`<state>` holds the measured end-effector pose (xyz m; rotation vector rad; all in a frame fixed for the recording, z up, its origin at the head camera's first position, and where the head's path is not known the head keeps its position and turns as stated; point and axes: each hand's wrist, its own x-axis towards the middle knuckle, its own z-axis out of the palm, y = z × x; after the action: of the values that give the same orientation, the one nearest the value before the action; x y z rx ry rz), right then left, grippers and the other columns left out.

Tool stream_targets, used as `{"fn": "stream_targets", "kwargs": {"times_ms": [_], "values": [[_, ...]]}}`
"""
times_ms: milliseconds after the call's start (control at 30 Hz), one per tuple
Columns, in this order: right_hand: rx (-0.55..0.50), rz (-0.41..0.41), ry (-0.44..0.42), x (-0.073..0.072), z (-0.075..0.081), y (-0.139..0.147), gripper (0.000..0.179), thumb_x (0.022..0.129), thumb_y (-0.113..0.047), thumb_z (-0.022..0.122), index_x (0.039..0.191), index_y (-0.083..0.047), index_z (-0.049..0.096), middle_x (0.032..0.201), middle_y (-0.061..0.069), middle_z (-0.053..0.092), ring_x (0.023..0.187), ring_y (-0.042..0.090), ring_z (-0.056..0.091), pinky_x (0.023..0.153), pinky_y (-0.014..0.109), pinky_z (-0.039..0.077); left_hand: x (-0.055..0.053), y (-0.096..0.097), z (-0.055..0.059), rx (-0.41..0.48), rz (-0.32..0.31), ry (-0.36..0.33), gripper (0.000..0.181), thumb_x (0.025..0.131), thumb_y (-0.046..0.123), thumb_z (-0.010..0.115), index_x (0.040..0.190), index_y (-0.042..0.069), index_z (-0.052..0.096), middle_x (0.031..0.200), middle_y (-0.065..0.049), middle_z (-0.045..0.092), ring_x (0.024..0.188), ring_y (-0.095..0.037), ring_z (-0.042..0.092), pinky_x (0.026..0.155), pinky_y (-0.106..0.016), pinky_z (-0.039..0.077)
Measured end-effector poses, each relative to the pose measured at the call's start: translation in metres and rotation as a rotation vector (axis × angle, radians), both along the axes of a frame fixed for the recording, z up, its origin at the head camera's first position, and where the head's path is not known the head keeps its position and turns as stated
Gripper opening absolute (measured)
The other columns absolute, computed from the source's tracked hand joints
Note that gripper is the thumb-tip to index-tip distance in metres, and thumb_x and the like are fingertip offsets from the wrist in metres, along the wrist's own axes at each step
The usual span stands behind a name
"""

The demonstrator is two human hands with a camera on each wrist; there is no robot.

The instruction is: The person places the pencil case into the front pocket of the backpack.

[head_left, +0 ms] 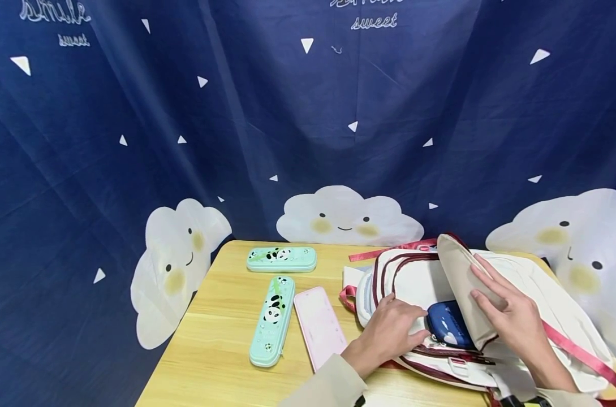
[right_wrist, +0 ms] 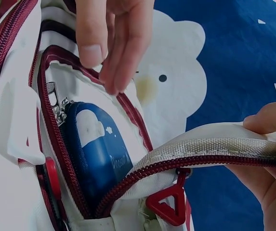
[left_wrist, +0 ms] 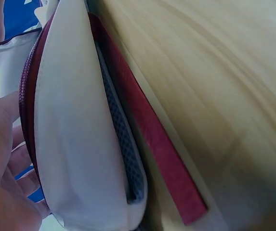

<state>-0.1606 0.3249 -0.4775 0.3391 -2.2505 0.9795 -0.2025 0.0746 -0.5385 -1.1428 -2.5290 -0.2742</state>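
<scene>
A white backpack (head_left: 532, 277) with dark red zips lies on the table, its front pocket unzipped. My right hand (head_left: 516, 311) holds the pocket's beige-lined flap (head_left: 470, 294) raised, thumb on one face and fingers on the other in the right wrist view. Inside the pocket sits a dark blue zippered case (right_wrist: 99, 154) with a white picture and lettering; the flap hides part of it. My left hand (head_left: 394, 328) is over the pocket opening beside the case, fingers loosely bent with nothing between them. In the left wrist view, the pocket's zipped edge (left_wrist: 29, 106) partly covers its fingers.
Two mint-green panda pencil cases (head_left: 281, 259) lie on the table's left side, one crosswise at the back. Beside the nearer one is a flat pink case (head_left: 320, 328). Red straps (head_left: 582, 353) trail from the backpack. A dark blue cloud-print curtain (head_left: 308, 113) hangs behind the table.
</scene>
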Motion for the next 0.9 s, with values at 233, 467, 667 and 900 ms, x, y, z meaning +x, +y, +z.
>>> {"fn": "stream_targets", "kwargs": {"times_ms": [233, 467, 667, 900], "values": [[0.004, 0.002, 0.002, 0.0, 0.0, 0.0, 0.066, 0.083, 0.017, 0.08, 0.145, -0.004, 0.07, 0.163, -0.005, 0.057, 0.147, -0.018, 0.042, 0.113, -0.002, 0.03, 0.0, -0.015, -0.002, 0.056, -0.001, 0.022, 0.035, 0.099, 0.048, 0.077, 0.129, 0.03, 0.078, 0.122, 0.016, 0.08, 0.115, -0.005, 0.072, 0.117, -0.042, 0.052], [0.005, -0.001, -0.014, 0.0, 0.0, 0.0, 0.066, 0.084, 0.016, 0.08, 0.146, -0.006, 0.07, 0.164, -0.005, 0.057, 0.147, -0.018, 0.041, 0.113, -0.002, 0.029, -0.001, -0.028, -0.001, 0.109, -0.007, 0.102, 0.036, 0.094, 0.048, 0.082, 0.125, 0.028, 0.08, 0.12, 0.015, 0.08, 0.113, -0.005, 0.071, 0.108, -0.028, 0.052], [-0.003, -0.005, -0.033, 0.001, 0.001, 0.0, 0.065, 0.086, 0.015, 0.08, 0.147, -0.007, 0.069, 0.164, -0.005, 0.056, 0.147, -0.018, 0.041, 0.113, -0.003, 0.029, -0.001, -0.042, 0.002, 0.158, -0.007, 0.081, 0.033, 0.096, 0.044, 0.081, 0.124, 0.026, 0.08, 0.122, 0.012, 0.079, 0.116, -0.008, 0.07, 0.103, -0.025, 0.053], [-0.003, -0.009, -0.031, 0.0, 0.001, 0.0, 0.065, 0.086, 0.015, 0.08, 0.146, -0.006, 0.069, 0.164, -0.005, 0.057, 0.147, -0.019, 0.041, 0.113, -0.003, 0.029, -0.002, -0.061, 0.005, 0.172, 0.016, 0.04, 0.035, 0.097, 0.042, 0.081, 0.125, 0.022, 0.079, 0.126, 0.009, 0.078, 0.118, -0.01, 0.069, 0.109, -0.023, 0.052]]}}
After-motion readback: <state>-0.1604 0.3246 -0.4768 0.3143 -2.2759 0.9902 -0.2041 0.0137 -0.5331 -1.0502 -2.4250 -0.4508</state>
